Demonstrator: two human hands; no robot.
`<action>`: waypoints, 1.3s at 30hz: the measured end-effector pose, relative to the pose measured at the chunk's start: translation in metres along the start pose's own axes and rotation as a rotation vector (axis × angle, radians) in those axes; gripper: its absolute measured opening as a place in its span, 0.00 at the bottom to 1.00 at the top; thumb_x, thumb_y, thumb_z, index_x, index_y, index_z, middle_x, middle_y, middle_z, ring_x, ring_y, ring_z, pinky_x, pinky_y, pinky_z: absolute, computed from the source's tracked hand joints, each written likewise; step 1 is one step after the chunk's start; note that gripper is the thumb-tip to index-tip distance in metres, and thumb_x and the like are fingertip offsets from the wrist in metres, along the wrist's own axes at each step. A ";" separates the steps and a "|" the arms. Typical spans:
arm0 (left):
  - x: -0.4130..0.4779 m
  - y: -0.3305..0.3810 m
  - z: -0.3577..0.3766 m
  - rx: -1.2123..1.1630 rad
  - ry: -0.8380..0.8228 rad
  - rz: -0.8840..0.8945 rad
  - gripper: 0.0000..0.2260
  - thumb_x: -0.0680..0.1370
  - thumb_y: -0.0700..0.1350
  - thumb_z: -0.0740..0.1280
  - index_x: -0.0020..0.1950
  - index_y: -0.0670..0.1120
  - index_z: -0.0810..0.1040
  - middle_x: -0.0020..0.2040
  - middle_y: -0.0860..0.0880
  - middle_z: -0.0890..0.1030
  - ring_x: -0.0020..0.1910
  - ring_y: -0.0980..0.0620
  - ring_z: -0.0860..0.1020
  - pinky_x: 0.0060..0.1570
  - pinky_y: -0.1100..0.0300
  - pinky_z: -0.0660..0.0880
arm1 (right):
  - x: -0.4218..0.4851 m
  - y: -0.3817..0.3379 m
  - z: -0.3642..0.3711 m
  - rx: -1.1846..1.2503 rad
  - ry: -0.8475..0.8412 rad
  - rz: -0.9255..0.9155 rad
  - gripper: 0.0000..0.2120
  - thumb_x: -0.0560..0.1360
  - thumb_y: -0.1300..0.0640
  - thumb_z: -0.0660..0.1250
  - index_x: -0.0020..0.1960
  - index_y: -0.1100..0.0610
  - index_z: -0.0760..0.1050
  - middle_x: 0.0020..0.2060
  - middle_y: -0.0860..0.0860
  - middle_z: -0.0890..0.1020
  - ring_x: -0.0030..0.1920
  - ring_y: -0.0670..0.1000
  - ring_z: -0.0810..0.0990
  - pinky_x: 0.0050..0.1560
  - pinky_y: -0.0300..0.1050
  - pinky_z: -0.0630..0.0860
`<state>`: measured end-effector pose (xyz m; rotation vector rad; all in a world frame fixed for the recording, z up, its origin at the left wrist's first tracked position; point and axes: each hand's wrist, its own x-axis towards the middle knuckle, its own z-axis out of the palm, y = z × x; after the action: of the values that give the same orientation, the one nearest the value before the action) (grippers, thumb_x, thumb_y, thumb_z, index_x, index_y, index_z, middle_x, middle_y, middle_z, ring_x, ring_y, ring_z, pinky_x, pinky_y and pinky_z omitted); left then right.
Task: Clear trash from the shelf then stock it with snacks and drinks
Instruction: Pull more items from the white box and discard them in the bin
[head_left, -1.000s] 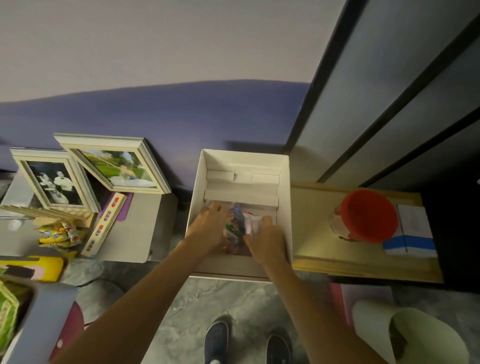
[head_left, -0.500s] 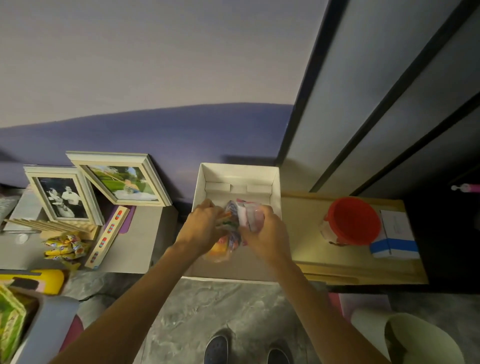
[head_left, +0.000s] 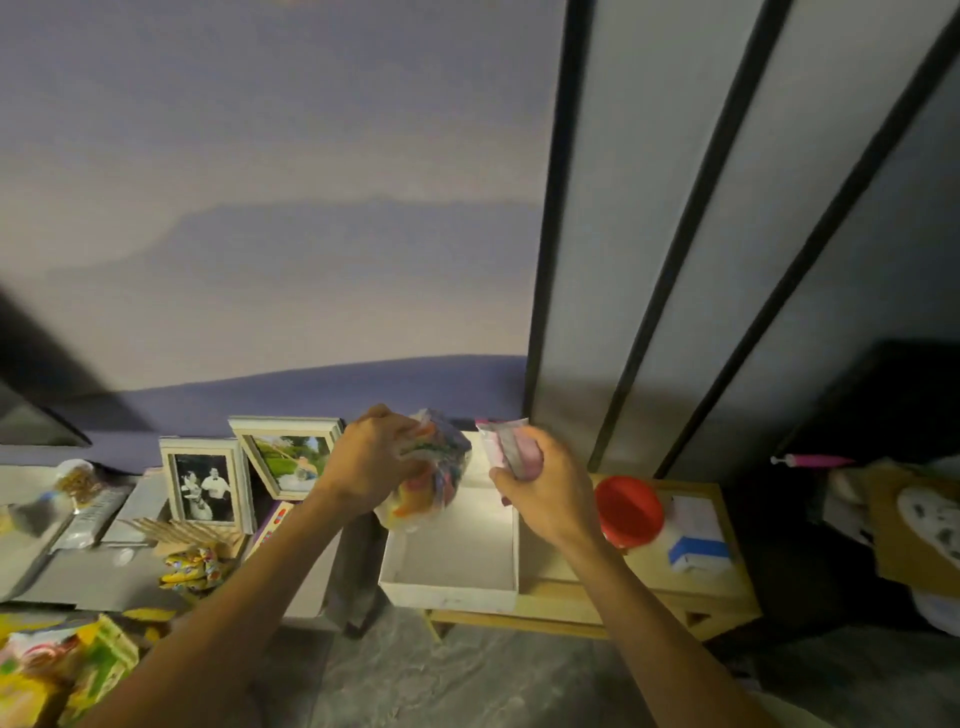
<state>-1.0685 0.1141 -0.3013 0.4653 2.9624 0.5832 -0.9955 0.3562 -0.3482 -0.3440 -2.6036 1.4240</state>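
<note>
While both hands are raised above the white box (head_left: 451, 564), the far left shows blurred colourful packets (head_left: 57, 670) at the bottom corner and a small pile of yellow wrapped snacks (head_left: 191, 565) on the grey table (head_left: 93, 577). Behind them stand two framed photos — a black-and-white one (head_left: 203, 487) and a colour one (head_left: 289, 460) leaning against the purple wall.

Left hand (head_left: 370, 463): fingers curled shut around a crumpled clear bag of colourful wrappers (head_left: 432, 475), held in the air over the box's left rear corner, bag hanging down toward the box interior. Can't tell whether the bag's bottom touches the box wall.

The white box is open-topped, its visible floor bare, sitting on the left end of the low wooden shelf (head_left: 597, 587).

Right hand (head_left: 540, 488): clamped on a pink-and-white packet (head_left: 506, 447), packet sticking up out of the fist, held above the box's right rear corner. The two hands are apart, with a gap between bag and packet.

Right of that — a red lid on a container (head_left: 627, 510) on the shelf, touching or just beside a white-and-blue carton (head_left: 695, 540). Further right, dim clutter including a pink tool (head_left: 810, 460); details unreadable.
</note>
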 end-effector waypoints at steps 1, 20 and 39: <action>-0.003 0.009 -0.009 -0.026 0.023 0.001 0.15 0.77 0.54 0.76 0.61 0.50 0.85 0.53 0.53 0.79 0.46 0.55 0.78 0.40 0.71 0.70 | -0.004 -0.007 -0.012 -0.008 0.022 -0.023 0.30 0.71 0.44 0.79 0.70 0.44 0.74 0.57 0.43 0.82 0.46 0.45 0.84 0.40 0.42 0.84; -0.033 0.326 0.088 -0.060 -0.307 0.852 0.20 0.77 0.56 0.75 0.67 0.53 0.81 0.55 0.52 0.77 0.56 0.53 0.75 0.58 0.56 0.70 | -0.235 0.080 -0.238 -0.234 0.616 0.386 0.19 0.76 0.41 0.70 0.64 0.46 0.77 0.57 0.47 0.81 0.57 0.50 0.79 0.55 0.48 0.79; -0.087 0.437 0.506 -0.202 -0.505 0.996 0.21 0.73 0.61 0.72 0.58 0.47 0.85 0.48 0.55 0.75 0.44 0.55 0.78 0.42 0.73 0.67 | -0.331 0.434 -0.234 -0.349 0.688 0.893 0.28 0.79 0.30 0.61 0.69 0.49 0.74 0.60 0.47 0.81 0.54 0.44 0.78 0.45 0.35 0.75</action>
<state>-0.7926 0.6520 -0.5992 1.7590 2.0106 0.6672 -0.5650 0.6817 -0.5975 -1.8280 -2.1153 0.7197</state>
